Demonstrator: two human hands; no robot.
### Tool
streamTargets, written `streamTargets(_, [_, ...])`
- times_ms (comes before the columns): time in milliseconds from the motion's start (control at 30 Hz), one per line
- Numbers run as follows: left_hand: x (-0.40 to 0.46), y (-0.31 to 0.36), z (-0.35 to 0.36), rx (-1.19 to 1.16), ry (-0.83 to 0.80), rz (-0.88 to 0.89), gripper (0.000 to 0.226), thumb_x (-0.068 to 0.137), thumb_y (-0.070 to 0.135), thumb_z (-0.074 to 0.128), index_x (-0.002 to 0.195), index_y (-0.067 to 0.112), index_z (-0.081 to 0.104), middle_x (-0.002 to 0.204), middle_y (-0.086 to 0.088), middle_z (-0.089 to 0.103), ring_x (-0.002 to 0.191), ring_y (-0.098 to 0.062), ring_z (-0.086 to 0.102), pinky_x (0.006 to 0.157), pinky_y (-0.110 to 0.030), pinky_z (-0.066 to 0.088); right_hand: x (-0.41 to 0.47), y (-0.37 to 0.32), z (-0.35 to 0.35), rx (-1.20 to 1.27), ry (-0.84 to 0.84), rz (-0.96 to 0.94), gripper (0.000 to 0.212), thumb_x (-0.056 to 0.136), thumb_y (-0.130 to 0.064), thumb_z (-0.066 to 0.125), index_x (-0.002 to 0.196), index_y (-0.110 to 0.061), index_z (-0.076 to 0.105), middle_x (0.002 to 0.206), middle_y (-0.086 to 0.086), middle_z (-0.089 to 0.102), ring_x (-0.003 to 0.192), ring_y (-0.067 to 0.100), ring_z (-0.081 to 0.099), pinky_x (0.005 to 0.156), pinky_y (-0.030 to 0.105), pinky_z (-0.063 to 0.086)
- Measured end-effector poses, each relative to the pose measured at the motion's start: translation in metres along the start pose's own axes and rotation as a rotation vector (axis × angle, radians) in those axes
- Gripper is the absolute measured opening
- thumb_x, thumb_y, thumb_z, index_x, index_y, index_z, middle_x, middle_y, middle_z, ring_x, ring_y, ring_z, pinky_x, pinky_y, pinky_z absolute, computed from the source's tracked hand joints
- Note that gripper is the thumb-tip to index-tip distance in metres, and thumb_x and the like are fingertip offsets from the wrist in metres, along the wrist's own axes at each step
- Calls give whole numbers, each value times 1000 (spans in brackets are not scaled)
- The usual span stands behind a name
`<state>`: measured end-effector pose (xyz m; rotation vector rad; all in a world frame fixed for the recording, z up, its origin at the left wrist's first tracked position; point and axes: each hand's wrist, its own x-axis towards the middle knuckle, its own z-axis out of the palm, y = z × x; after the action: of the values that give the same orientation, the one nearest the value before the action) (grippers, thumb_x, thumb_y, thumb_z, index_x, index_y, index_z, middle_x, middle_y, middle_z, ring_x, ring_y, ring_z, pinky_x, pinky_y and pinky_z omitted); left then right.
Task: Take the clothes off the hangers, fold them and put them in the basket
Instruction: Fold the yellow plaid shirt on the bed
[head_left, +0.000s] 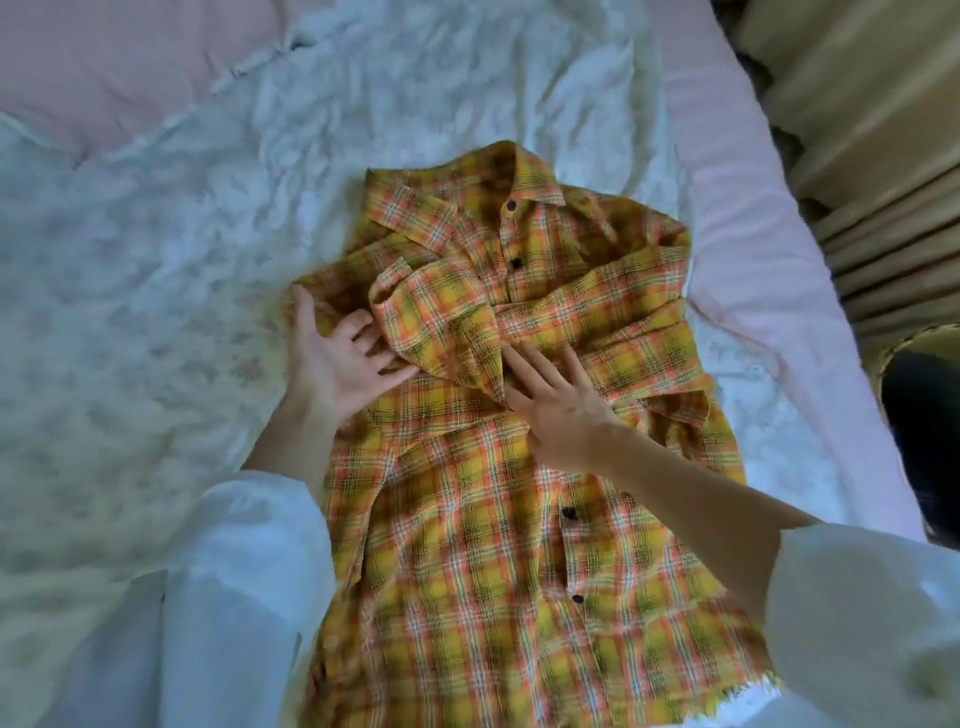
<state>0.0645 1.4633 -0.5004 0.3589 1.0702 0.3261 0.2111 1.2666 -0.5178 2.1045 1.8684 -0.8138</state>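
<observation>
Head view. I am standing over a bed (737, 171) with a yellow, orange and white plaid shirt (467, 545) lying front-up on it, buttoned down the middle, collar (511, 179) pointing away from me and the frayed hem nearest to me. Under the shirt a rumpled white lace cover (156, 270) is spreading across the bed, with pink bedding showing along the far left and right edges.

Both sleeves are lying folded in across the chest: the sleeve (597, 312) from the right side is running leftward over the button line, and its cuff end (431, 317) is bunching up near the shirt's left edge.

My left hand (337, 364) is resting palm-up at the shirt's left edge, fingers (363, 332) loosely extended and slipping under the bunched cuff end; the thumb is pointing away from me along the cloth. It is not clamping the cloth as far as I can see.

My right hand (561, 410) is lying flat, palm down, on the middle of the shirt just below the crossed sleeves, fingers straight and spread, pressing the fabric; it is gripping nothing.

Both forearms are emerging from loose white sleeves (234, 597).

At the right, beyond the bed, beige curtain folds (883, 182) are hanging, and the rim of a woven basket (924, 343) with a dark interior is showing at the frame's edge.
</observation>
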Motion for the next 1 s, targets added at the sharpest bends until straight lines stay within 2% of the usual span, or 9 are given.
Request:
streamTargets(133, [-2,11,0,124,-9,5,92,83,71,40,148,10,18,144,-9,43,134,-34,38,109,-62,22,7,-13,-8,-5,-18,-111,66,87,-15,47,147,-13,21,154,-4,-26,143,17,-21,117,53,-6])
streamTargets(267, [-5,21,0,513,99,-28,64,83,68,46,123,18,56,121,-6,53,105,-25,54,96,-48,44,13,-29,-8,-64,-65,-240,72,88,-16,46,151,-16,10,158,-5,-12,144,14,-16,117,45,-11])
streamTargets(333, [-8,23,-3,748,140,-34,59,82,72,42,113,26,62,105,-3,51,84,-17,53,79,-37,47,13,-37,-6,-115,-114,-319,63,90,-20,45,149,-16,22,158,-4,5,146,18,-7,118,43,-8])
streamTargets(467, [-5,14,-17,1178,148,10,45,82,57,60,114,25,63,133,0,50,115,-22,50,100,-40,37,10,-47,2,100,-184,-236,40,90,-21,46,129,-20,55,131,1,56,126,21,45,104,41,40])
streamTargets(633, [-12,0,-24,1547,179,-95,66,80,41,71,132,12,43,141,-8,40,122,-24,44,97,-36,40,6,-36,2,382,99,-8,36,91,-11,43,123,-17,59,123,0,57,115,18,50,97,38,46])
streamTargets(733, [-16,-1,-19,1482,171,70,50,88,28,65,131,9,49,137,-9,48,110,-20,48,88,-31,37,9,-25,3,279,251,34,39,89,-15,47,128,-17,55,132,3,51,126,24,42,108,46,33])
streamTargets(800, [-16,4,-16,1143,182,159,37,91,24,61,126,13,53,133,-6,52,119,-23,49,96,-36,37,11,-20,1,185,318,107,47,88,-26,38,133,-17,51,139,8,46,130,31,39,110,52,26])
streamTargets(900, [-12,17,-17,773,286,294,9,93,16,56,100,20,59,104,-2,62,97,-18,57,98,-46,44,12,-13,-2,132,299,177,56,90,-35,21,143,-22,37,149,9,35,139,31,28,112,58,14])
streamTargets(1000, [-1,32,-23,926,499,446,16,96,18,51,110,15,57,107,-7,63,79,-14,55,76,-32,51,9,-5,0,72,204,171,63,89,-42,5,147,-28,25,157,6,18,144,29,13,112,60,3])
